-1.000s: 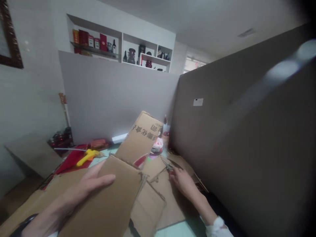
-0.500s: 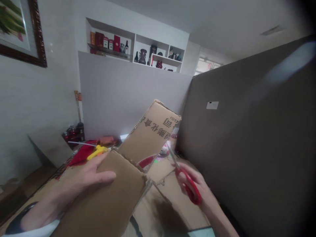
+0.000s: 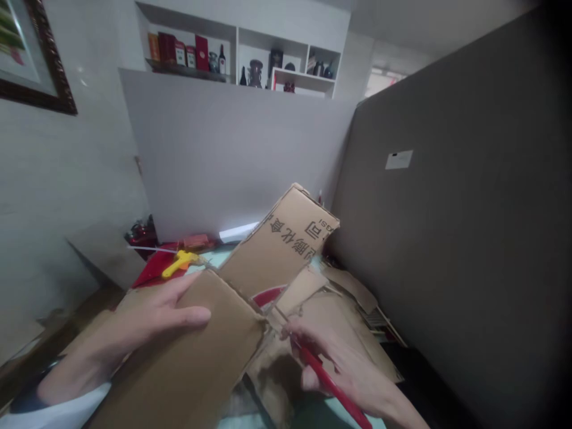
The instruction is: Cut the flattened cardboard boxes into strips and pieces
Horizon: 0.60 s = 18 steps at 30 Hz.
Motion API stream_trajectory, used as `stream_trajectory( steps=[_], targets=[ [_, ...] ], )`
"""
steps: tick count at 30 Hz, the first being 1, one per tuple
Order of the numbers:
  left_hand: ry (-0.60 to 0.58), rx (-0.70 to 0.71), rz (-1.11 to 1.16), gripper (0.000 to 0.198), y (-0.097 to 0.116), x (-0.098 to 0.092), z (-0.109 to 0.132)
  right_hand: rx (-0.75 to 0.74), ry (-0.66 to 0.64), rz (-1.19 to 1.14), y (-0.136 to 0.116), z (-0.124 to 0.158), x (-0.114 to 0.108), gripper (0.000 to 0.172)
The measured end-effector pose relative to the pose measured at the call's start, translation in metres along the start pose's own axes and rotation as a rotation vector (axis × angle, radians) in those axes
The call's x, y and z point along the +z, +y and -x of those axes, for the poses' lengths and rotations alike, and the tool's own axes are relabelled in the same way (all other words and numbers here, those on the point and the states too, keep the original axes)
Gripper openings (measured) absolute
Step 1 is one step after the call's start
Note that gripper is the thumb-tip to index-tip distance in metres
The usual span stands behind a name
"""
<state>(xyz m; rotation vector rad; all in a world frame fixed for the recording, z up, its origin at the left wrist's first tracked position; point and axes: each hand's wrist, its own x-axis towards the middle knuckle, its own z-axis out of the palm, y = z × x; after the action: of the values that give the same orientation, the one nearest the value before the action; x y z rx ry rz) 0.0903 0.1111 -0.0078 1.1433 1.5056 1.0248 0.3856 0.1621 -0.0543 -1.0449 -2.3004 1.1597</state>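
My left hand (image 3: 165, 313) lies on a large brown cardboard piece (image 3: 192, 357), thumb and fingers spread, pressing on its upper face. From that piece a flap with printed characters (image 3: 272, 238) sticks up and away. In my right hand (image 3: 330, 357) are red-handled scissors (image 3: 328, 381), their blades pointing up and left to the cardboard's corner, beside the fold. Whether the blades touch the cardboard cannot be made out. A red curved print shows on the cardboard just behind the blade tips.
Beyond my left hand lies a yellow tool (image 3: 181, 262) on a red cloth (image 3: 154, 268). More cardboard pieces (image 3: 353, 322) lie at the right. A grey panel (image 3: 236, 149) stands behind, and a dark panel (image 3: 447, 226) rises at the right.
My right hand with the scissors has moved down and left, bringing the blades to the cardboard's corner. My left hand stays on the cardboard. The view has tilted downward.
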Motion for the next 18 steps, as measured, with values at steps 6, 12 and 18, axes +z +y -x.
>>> stream_trajectory(
  steps=[6,12,18],
  targets=[
    [-0.163,0.008,-0.048,0.068,-0.005,0.002,-0.009,-0.023,-0.018,-0.027,-0.003,0.002,0.005,0.041],
    [-0.226,-0.042,-0.064,0.063,-0.018,-0.005,-0.016,-0.047,0.005,-0.105,0.003,0.001,0.010,0.027],
    [-0.248,-0.043,-0.169,0.061,-0.010,-0.005,-0.016,-0.010,-0.009,-0.085,0.000,0.001,0.011,0.018]
  ],
)
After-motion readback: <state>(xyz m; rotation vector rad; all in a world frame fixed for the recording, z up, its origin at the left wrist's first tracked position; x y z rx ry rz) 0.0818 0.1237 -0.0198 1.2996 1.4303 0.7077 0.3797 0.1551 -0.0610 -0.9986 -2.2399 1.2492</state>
